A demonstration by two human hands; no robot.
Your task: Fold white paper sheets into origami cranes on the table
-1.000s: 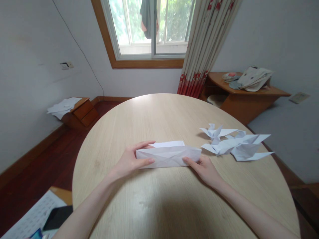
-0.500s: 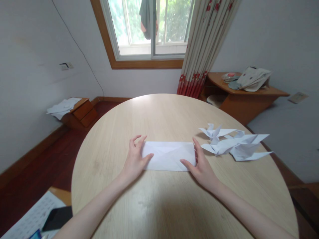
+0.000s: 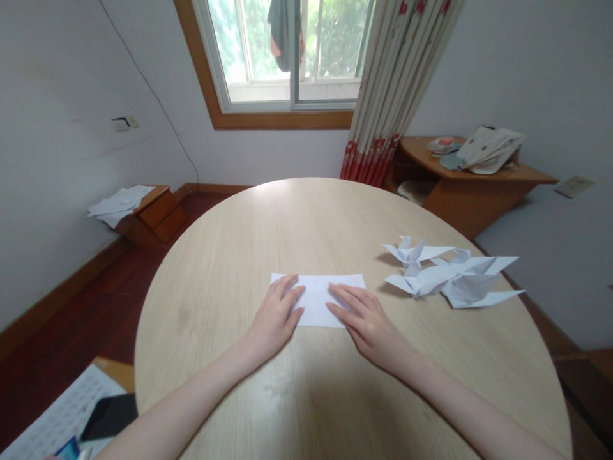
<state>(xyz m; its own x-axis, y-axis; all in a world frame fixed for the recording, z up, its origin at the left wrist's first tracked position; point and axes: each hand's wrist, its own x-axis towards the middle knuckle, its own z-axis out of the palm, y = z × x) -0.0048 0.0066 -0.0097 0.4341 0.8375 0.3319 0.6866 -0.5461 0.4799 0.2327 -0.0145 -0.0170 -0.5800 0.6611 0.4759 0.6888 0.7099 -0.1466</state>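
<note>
A folded sheet of white paper (image 3: 316, 300) lies flat on the round wooden table (image 3: 306, 223), its long sides running left to right. On its left part rests my left hand (image 3: 280, 311), palm down with the fingers stretched out. My right hand (image 3: 361, 314) lies over the right part, fingers extended and slightly spread. Neither hand grips the sheet; both press on it from above. The paper's two lower corners are hidden under my hands.
Several folded paper cranes (image 3: 450, 275) sit together on the table's right side. Beyond the lower left edge are a black phone (image 3: 110, 416) and a printed sheet (image 3: 62, 409). A wooden desk (image 3: 483, 182) with a cloth bag (image 3: 491, 148) stands at back right.
My hands held the paper by its left and right ends, thumbs on top. Now both have moved inward and lie flat on it, and the paper looks slightly narrower.
</note>
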